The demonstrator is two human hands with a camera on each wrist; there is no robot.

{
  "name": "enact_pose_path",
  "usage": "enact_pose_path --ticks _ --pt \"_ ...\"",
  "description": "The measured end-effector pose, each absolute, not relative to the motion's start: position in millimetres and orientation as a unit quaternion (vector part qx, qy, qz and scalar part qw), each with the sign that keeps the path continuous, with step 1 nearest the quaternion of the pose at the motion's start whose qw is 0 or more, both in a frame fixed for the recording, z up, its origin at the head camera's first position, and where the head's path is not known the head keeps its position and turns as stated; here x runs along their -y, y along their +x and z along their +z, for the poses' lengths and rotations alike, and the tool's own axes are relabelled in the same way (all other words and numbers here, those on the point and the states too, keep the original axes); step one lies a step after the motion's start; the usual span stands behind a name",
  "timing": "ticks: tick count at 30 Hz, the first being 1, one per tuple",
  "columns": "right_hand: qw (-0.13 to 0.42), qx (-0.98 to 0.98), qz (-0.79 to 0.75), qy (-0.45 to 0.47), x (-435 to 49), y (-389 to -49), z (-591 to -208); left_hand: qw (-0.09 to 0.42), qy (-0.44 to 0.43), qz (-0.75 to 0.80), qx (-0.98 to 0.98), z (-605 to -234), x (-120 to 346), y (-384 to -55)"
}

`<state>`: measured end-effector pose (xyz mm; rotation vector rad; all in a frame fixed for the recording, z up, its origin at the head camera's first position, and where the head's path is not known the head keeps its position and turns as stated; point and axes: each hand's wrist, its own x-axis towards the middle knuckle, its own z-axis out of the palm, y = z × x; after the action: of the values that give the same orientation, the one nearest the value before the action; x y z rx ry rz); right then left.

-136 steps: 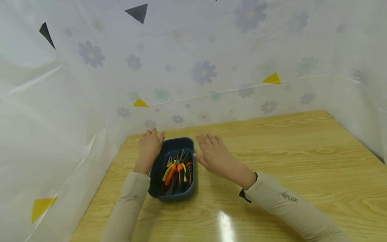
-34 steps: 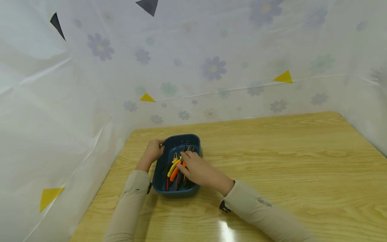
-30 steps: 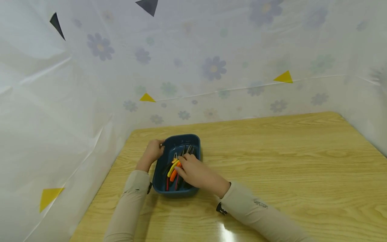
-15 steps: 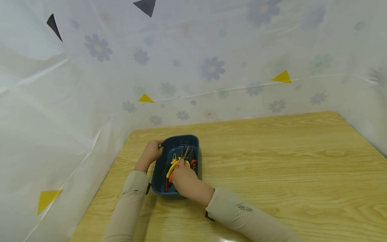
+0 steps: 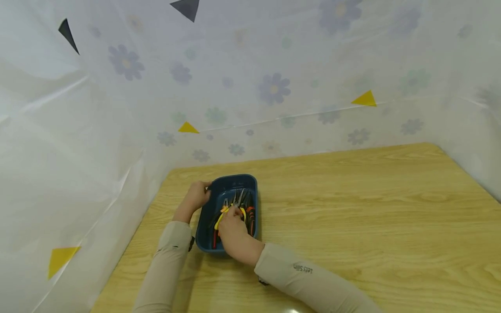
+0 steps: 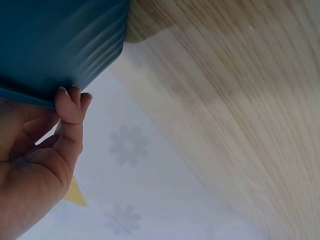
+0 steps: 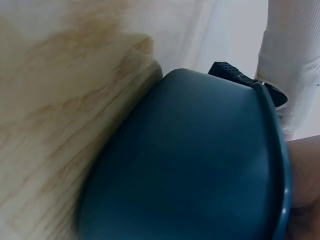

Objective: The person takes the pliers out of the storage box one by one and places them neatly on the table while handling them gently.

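A dark blue bin (image 5: 231,251) stands on the table with several pliers in it. My left hand (image 5: 197,195) holds the bin's far left rim; the left wrist view shows thumb and fingers pinching the bin wall (image 6: 60,45). Inside the bin my right hand (image 5: 233,230) has its fingers curled over orange-handled pliers (image 5: 239,198), their handles mostly hidden under the palm. Beside it lie yellow-handled pliers (image 5: 217,224). Pliers with black-and-orange handles (image 5: 251,217) rest along the right wall. In the right wrist view the bin's outer wall (image 7: 185,160) covers the fingers.
The wood-grain table (image 5: 344,208) stretches to the right of the bin. White sheeting with a flower print (image 5: 274,89) hangs behind it and along the sides. Yellow triangles (image 5: 364,99) and dark ones are on the sheeting.
My right hand has come from outside the bin into it, then shifted left and nearer, with its fingers curling over the orange-handled pliers. My left hand has taken hold of the rim.
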<state>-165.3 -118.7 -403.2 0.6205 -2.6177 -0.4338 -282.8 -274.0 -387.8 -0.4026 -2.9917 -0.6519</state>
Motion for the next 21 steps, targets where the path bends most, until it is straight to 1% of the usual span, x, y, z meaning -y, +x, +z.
enact_pose_path --ticks 1,7,12,15,19,21 --pt "0.204 0.943 -0.15 0.218 119.6 -165.8 -403.5 0.027 -0.13 -0.212 0.968 -387.7 274.9 -283.1" --pt "0.122 0.969 -0.075 0.2 124.9 -168.5 -402.8 0.025 -0.128 -0.208 0.969 -387.4 277.7 -282.2" --pt "0.097 0.978 -0.062 0.173 130.8 -169.8 -401.9 0.016 -0.119 -0.21 0.97 -387.3 278.4 -281.1" --pt "0.083 0.981 -0.066 0.16 134.6 -170.4 -400.1 0.021 -0.118 -0.211 0.97 -386.8 278.7 -280.8" --pt "0.035 0.973 -0.127 0.188 137.1 -173.9 -396.3 0.021 -0.118 -0.214 0.969 -386.2 278.4 -279.3" --pt "0.015 0.971 -0.129 0.201 137.2 -176.9 -395.3 0.017 -0.115 -0.216 0.969 -385.9 277.8 -278.6"
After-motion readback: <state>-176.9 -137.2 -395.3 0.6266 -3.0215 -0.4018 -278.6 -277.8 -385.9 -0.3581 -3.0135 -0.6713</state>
